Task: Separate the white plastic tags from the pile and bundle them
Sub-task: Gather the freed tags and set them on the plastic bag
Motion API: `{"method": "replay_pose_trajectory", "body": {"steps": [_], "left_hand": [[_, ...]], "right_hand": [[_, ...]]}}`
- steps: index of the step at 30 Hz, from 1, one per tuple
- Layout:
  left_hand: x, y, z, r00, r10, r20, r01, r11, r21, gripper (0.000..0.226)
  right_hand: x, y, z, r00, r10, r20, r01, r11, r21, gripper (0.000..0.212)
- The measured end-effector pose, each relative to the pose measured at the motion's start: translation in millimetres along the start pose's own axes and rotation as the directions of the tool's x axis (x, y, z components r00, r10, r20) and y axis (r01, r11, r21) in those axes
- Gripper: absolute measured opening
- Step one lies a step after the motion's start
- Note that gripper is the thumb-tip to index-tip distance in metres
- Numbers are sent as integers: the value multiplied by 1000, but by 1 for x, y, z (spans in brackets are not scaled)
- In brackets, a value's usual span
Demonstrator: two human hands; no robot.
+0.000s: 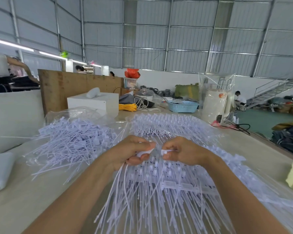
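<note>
The white plastic tags point(159, 191) lie in a big pile on the surface point(32, 191), under both hands. They look light, thin and bendy, best held by the blocky heads. The left hand point(130, 152) curls round a bunch of tags; the right hand point(181, 152) pinches one tag head, both raised just above the pile

White plastic tags point(71, 141) cover a pale beige table point(24, 200); behind lie a yellow cord coil point(127, 107), a light-blue latticed basket point(183, 106) and an orange-red bag point(132, 73)
</note>
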State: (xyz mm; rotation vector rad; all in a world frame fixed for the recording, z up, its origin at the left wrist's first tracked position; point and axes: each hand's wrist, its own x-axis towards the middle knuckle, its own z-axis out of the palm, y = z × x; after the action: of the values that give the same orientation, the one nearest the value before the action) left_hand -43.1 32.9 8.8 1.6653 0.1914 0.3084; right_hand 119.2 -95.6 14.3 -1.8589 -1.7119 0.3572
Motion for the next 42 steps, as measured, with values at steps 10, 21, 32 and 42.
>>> {"method": "replay_pose_trajectory", "body": {"steps": [10,21,32,42], "left_hand": [[18,-14,9,913,-35,-407,-67,970,-233,18],[19,-7,28,986,-75,-148,21,942,-336,75],[20,-16,30,908,116,-404,-154,986,-64,28],[16,-13,33,941,117,-319,-147,987,-71,37]], "right_hand": [[-10,-22,-15,985,-67,-157,104,964,245,20],[-4,-25,-5,938,-18,-346,163,905,394,18],[4,-13,5,971,69,-227,-33,987,157,30],[3,-9,-1,962,-25,-273,52,994,92,25]]}}
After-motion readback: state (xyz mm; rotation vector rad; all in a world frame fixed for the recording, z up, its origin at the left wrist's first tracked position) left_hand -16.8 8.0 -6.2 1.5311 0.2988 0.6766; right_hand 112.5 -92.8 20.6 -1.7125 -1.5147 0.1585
